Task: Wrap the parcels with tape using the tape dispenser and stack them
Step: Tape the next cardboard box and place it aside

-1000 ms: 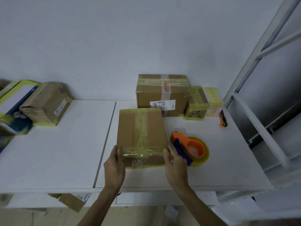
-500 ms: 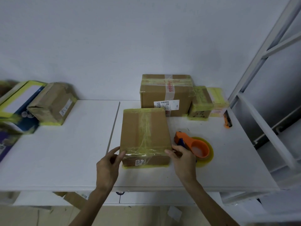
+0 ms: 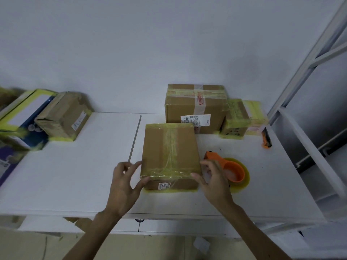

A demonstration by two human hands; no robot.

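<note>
One parcel (image 3: 169, 151) between left hand (image 3: 122, 184), right hand (image 3: 216, 182); thumbs touch near corners.

Matt brown cardboard parcel (image 3: 170, 156) (glossy yellowish tape across it) on a smooth white table (image 3: 75, 175).

- Four brown parcels: front parcel (image 3: 170, 152), large parcel (image 3: 195, 107), small parcel (image 3: 234, 119), left parcel (image 3: 63, 117)
- One pale parcel (image 3: 256, 117) (half hidden)
- One printed box (image 3: 24, 117)
- One tape dispenser (image 3: 231, 169)
- One small orange tool (image 3: 266, 137)
- Two hands: left hand (image 3: 122, 186), right hand (image 3: 214, 181)
</note>
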